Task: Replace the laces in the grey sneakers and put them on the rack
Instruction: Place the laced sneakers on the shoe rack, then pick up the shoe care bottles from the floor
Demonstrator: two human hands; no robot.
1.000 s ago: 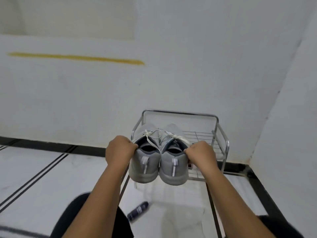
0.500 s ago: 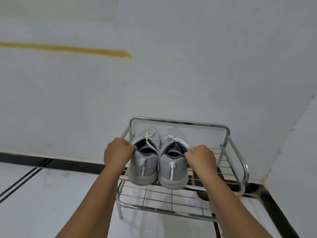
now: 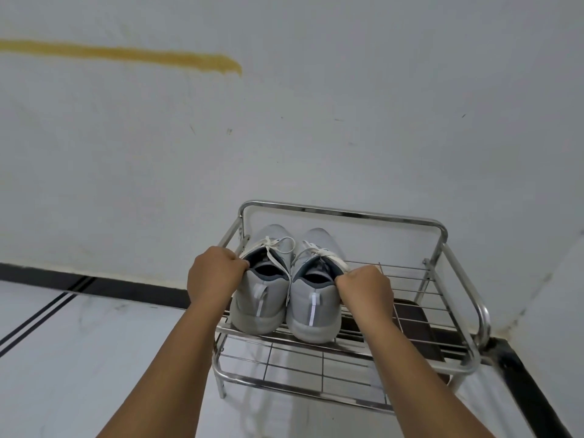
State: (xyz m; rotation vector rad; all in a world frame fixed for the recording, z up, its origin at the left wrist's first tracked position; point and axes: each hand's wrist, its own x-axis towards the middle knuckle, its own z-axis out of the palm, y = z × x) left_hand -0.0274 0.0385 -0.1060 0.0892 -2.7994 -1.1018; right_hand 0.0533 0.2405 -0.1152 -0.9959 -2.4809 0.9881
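Sneakers, grey, stand as a pair on the left part of the rack's [image 3: 440,227] top shelf, heels towards the camera; the left sneaker [image 3: 258,306] and the right sneaker [image 3: 313,312] sit side by side and touch along their inner sides. Nearest, two bare forearms rise from the bottom edge, cut off below the elbow; the left hand [image 3: 211,275] is curled over the outer collar of the left sneaker, fingertips tucked out of sight inside the opening; the right hand [image 3: 366,287] grips the outer collar of the right sneaker likewise, its fingers hidden behind the knuckles. Whether the soles rest fully on the wires or are partly lifted cannot be told. White laces [image 3: 274,248] are tied in loose bows over the tongues; the eyelets are too small to make out. Under the top shelf, a dark flat thing [image 3: 414,317] lies on the lower shelf, mostly screened by wires and the right forearm; what it is cannot be told. Beyond, the toes point at a pale wall [image 3: 316,121]; a yellow streak [image 3: 126,55] crosses it, cut off at the left edge; a black skirting band [image 3: 126,289] runs along the white floor [image 3: 79,358].
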